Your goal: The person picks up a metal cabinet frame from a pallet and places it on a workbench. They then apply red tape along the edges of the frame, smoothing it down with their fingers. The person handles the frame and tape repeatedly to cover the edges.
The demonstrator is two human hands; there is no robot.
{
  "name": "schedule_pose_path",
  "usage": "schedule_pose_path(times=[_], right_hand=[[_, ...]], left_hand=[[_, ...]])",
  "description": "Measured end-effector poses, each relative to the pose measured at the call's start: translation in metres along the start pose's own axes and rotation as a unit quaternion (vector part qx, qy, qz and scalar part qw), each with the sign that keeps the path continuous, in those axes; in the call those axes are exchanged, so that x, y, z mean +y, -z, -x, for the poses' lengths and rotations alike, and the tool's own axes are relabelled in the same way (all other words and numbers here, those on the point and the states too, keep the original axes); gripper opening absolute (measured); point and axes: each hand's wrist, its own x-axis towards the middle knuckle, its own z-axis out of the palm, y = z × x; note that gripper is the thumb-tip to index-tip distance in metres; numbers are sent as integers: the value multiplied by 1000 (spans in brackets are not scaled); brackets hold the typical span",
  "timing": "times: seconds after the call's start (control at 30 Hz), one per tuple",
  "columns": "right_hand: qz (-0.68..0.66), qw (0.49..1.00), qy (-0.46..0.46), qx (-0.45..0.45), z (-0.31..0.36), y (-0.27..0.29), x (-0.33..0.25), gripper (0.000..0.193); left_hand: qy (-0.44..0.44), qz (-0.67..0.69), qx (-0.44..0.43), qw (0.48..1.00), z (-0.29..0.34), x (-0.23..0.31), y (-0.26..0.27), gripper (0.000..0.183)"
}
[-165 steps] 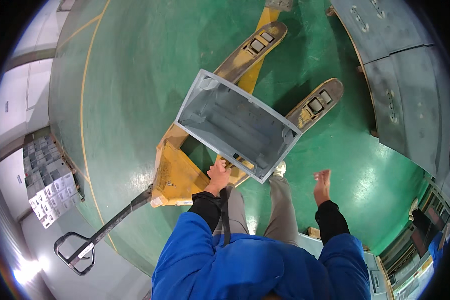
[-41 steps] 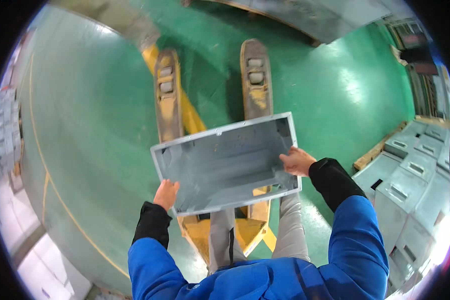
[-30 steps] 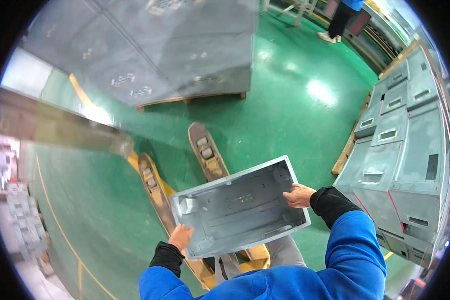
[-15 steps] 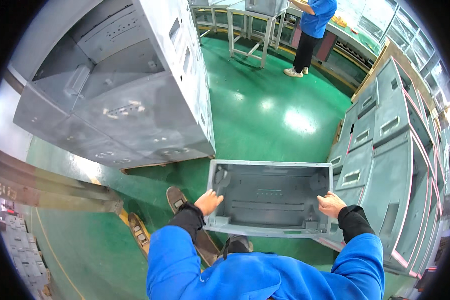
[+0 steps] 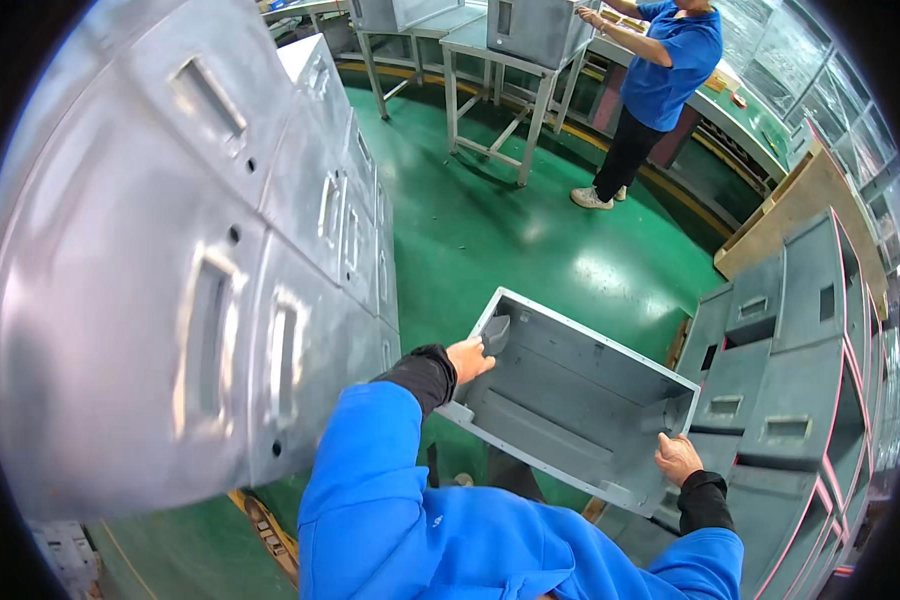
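Observation:
Between my two hands hangs a grey metal cabinet box [image 5: 560, 385], its open side facing up and its right end tilted toward me. My left hand [image 5: 470, 360] is closed over the rim at the left end, and my right hand [image 5: 678, 458] grips the rim at the right end. Inside the box, small fittings sit near both ends, and a long raised strip runs along one wall. The fingertips inside the rim are partly hidden.
Bare metal cabinets [image 5: 130, 270] with slotted fronts are stacked close on my left. Grey cabinets with pink edging [image 5: 785, 380] stand at the right. A co-worker in blue [image 5: 660, 80] handles a metal box [image 5: 535, 32] on a stand [image 5: 515, 155]. A wooden pallet piece [image 5: 268, 535] lies lower left.
The held box has swung from level to slanting, its left end now farther away and its right end nearer. My view has moved forward, with the left stack looming closer.

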Motion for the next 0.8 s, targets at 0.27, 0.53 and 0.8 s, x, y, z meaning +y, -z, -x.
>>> schedule_pose_path(times=[0.27,0.53,0.8], right_hand=[[-18,1000,-11,-7,-178,77,53,15],[176,975,131,16,-359,163,106,14],[-49,998,21,20,-560,239,59,16]], left_hand=[[5,15,-55,998,-93,-191,27,17],[97,168,-49,980,-164,-392,37,17],[53,-21,-53,997,-165,-572,18,14]])
